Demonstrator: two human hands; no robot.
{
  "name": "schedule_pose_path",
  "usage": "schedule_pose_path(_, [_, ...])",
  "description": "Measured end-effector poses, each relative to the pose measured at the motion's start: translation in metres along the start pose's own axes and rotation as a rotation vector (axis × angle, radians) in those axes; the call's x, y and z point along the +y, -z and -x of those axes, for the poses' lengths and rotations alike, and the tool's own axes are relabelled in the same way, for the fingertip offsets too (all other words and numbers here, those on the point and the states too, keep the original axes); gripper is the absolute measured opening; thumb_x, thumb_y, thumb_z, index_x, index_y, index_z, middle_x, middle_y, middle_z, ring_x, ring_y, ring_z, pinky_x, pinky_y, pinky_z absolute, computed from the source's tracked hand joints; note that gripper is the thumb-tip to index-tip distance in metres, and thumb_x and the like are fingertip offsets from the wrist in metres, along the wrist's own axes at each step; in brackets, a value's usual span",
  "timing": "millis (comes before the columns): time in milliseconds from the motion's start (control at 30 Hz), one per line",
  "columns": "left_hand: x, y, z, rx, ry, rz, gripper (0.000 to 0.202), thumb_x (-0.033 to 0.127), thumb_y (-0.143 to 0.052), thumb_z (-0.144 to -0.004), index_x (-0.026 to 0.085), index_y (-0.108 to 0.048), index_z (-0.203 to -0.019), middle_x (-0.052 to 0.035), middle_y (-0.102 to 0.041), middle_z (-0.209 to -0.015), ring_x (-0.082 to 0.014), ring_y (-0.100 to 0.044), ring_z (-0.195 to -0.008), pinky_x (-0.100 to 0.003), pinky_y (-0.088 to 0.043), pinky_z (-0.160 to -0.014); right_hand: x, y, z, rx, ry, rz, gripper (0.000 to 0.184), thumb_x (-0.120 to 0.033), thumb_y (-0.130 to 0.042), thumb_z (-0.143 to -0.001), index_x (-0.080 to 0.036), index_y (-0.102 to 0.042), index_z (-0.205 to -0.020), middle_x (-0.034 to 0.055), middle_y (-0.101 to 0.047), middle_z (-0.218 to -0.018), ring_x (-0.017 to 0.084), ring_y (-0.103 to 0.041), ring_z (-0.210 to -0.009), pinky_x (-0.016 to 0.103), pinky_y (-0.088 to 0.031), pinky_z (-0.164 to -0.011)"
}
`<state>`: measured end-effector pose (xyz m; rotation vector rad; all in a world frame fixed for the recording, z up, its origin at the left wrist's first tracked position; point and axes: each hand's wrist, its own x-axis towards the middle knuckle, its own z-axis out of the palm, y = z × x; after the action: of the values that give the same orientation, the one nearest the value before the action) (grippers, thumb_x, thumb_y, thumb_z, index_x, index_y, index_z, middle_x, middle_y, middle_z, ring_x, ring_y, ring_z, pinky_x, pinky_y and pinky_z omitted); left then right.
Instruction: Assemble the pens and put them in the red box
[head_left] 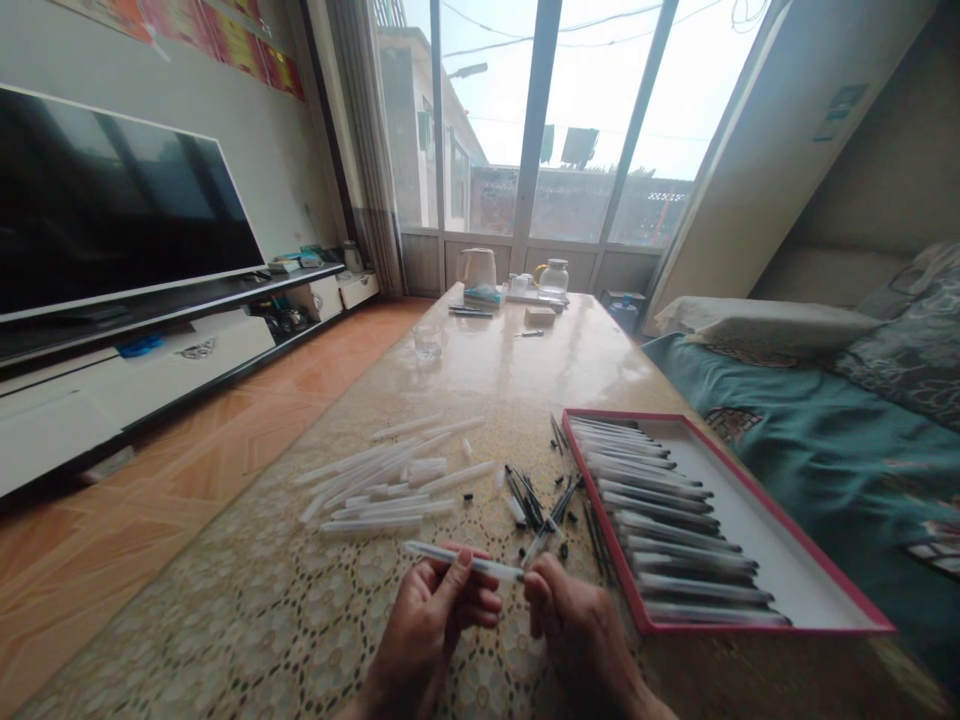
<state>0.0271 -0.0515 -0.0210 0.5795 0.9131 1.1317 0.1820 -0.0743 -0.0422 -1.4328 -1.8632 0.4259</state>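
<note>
Over the near end of the patterned table (277,610), a pen (491,568) lies slantwise between both hands; the left hand (427,610) clamps its barrel between thumb and fingers, seemingly to steady it; the right hand (576,610) pinches its end, probably for control; it looks slim, straight, translucent and whitish.

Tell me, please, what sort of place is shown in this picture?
It is most likely a living room in a home: there is a wide television above a low cabinet, a teal-covered seat, probably a sofa, and a long table between them.
</note>
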Motion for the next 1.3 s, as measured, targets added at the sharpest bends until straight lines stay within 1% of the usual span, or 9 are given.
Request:
schedule_pose_path(133, [0.000,0.001,-0.001,-0.002,0.009,0.003,0.024,0.032,-0.072,-0.068,0.011,-0.066,-0.075,-0.0056,-0.070,-0.061,-0.0128,-0.062,-0.050,-0.022,-0.051,-0.049,-0.001,0.000,0.000,0.002,0.021,-0.025,0.024,-0.037,-0.029,-0.093,-0.020,-0.045,-0.091,-0.0050,-0.051,-0.054,0.011,-0.050,-0.043,0.019,-0.032,-0.045])
schedule_pose_path(200, [0.001,0.001,0.000,-0.005,0.007,-0.005,0.024,0.033,-0.072,-0.068,0.010,-0.066,-0.075,-0.0056,-0.069,-0.060,-0.0126,-0.062,-0.050,-0.022,-0.050,-0.048,0.000,-0.001,0.000,-0.022,0.022,-0.023,0.024,-0.035,-0.028,-0.094,-0.021,-0.045,-0.085,-0.0050,-0.051,-0.054,0.010,-0.050,-0.042,0.019,-0.031,-0.045])
schedule_pose_path(333, [0.001,-0.001,0.000,-0.021,-0.014,0.000,0.025,0.033,-0.072,-0.068,0.010,-0.067,-0.075,-0.0048,-0.069,-0.059,-0.0121,-0.061,-0.048,-0.021,-0.049,-0.046,0.002,-0.001,0.000,-0.060,-0.022,-0.045,0.035,-0.038,-0.024,-0.095,-0.022,-0.042,-0.069,-0.0050,-0.050,-0.049,0.010,-0.051,-0.042,0.018,-0.030,-0.044])
schedule_pose_path(533, [-0.001,0.004,-0.002,-0.031,-0.006,0.006,0.023,0.032,-0.070,-0.071,0.010,-0.066,-0.077,-0.0053,-0.070,-0.062,-0.0121,-0.062,-0.051,-0.022,-0.051,-0.050,-0.001,0.000,0.000,0.003,-0.001,-0.043,0.026,-0.040,-0.028,-0.094,-0.021,-0.045,-0.088,-0.0050,-0.053,-0.052,0.011,-0.051,-0.041,0.018,-0.032,-0.045])
schedule_pose_path(733, [-0.001,0.004,-0.001,-0.068,-0.014,-0.027,0.025,0.033,-0.071,-0.069,0.010,-0.066,-0.076,-0.0047,-0.069,-0.060,-0.0122,-0.062,-0.049,-0.022,-0.049,-0.046,0.002,-0.001,0.001,-0.039,-0.023,-0.050,0.033,-0.036,-0.024,-0.095,-0.022,-0.043,-0.073,-0.0041,-0.054,-0.049,0.011,-0.052,-0.044,0.018,-0.031,-0.046])
schedule_pose_path(900, [-0.003,0.005,-0.003,-0.069,-0.029,-0.010,0.024,0.033,-0.070,-0.070,0.010,-0.066,-0.076,-0.0050,-0.070,-0.062,-0.0122,-0.062,-0.050,-0.022,-0.050,-0.049,0.000,-0.002,0.000,0.005,0.002,-0.089,0.028,-0.039,-0.027,-0.094,-0.021,-0.046,-0.085,-0.0047,-0.053,-0.051,0.010,-0.051,-0.043,0.018,-0.031,-0.045])
schedule_pose_path(1033, [-0.003,0.006,-0.005,-0.093,-0.018,-0.010,0.024,0.032,-0.071,-0.069,0.011,-0.066,-0.078,-0.0057,-0.070,-0.062,-0.0136,-0.063,-0.051,-0.023,-0.050,-0.048,0.000,-0.001,-0.001,0.020,0.029,-0.080,0.029,-0.037,-0.027,-0.094,-0.021,-0.045,-0.078,-0.0046,-0.053,-0.053,0.010,-0.052,-0.044,0.018,-0.032,-0.046])
schedule_pose_path(1200, [0.002,0.003,-0.005,0.007,-0.044,0.060,0.023,0.029,-0.075,-0.065,0.012,-0.066,-0.077,-0.0029,-0.068,-0.061,-0.0109,-0.061,-0.050,-0.020,-0.047,-0.047,-0.001,0.009,-0.003,0.052,-0.055,-0.028,0.030,-0.033,-0.028,-0.095,-0.022,-0.043,-0.071,-0.0043,-0.050,-0.053,0.011,-0.052,-0.047,0.020,-0.034,-0.050])
schedule_pose_path(1300, [0.002,0.002,-0.006,-0.038,-0.057,0.026,0.021,0.028,-0.075,-0.065,0.013,-0.065,-0.076,-0.0022,-0.067,-0.060,-0.0109,-0.060,-0.050,-0.020,-0.047,-0.047,-0.003,0.013,-0.004,0.077,-0.001,0.004,0.027,-0.028,-0.029,-0.094,-0.021,-0.048,-0.077,-0.0003,-0.054,-0.065,0.013,-0.056,-0.060,0.022,-0.039,-0.058])
